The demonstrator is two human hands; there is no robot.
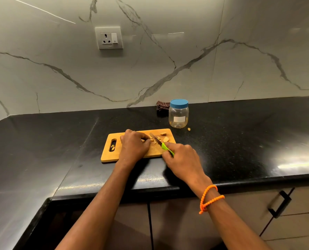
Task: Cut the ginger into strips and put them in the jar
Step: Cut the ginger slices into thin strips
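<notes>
Cutting stage on a rectangular light wooden cutting board [132, 158] lying on the black stone counter [240, 141]. The chief hazard, as judged from this pose, is the steel blade of the green-handled knife [160, 143] meeting the left fingertips, since it stands just beside them; a rolling or slipping piece would cause it. Pieces may also scatter: one tan fragment [189, 129] already lies off the board, near the jar. The left hand [134, 145] is curled, fingers bent down onto the pale tan ginger [152, 140] at mid-board, pinning it. The right hand [181, 156] is closed round the knife handle at the board's near right corner, blade angled far-left. Cut pieces [165, 137] lie at the far right. The clear plastic jar with blue lid [178, 113] stands beyond the board, lid on.
</notes>
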